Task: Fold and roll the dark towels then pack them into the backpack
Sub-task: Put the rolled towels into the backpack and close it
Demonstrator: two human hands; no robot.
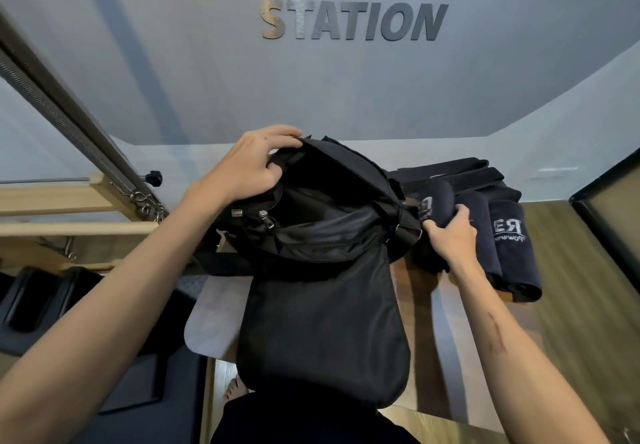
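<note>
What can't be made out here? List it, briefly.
Head view only:
- Backpack interior: too dark to tell whether any towels are already inside.
- Rolled towel in the right hand: its logo is partly covered by the fingers and the backpack's edge.
- Wall lettering: the top word is cut off by the upper edge.
- Dark pile behind the rolled towels: its items can't be told apart.
- Left hand: its fingertips curl out of sight over the backpack's rim.

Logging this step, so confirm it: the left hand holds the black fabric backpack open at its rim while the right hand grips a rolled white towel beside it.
Wrong on one point: the head view shows the right hand gripping a rolled dark navy towel, not a white one. The left hand does hold the black fabric backpack open at its rim.
</note>
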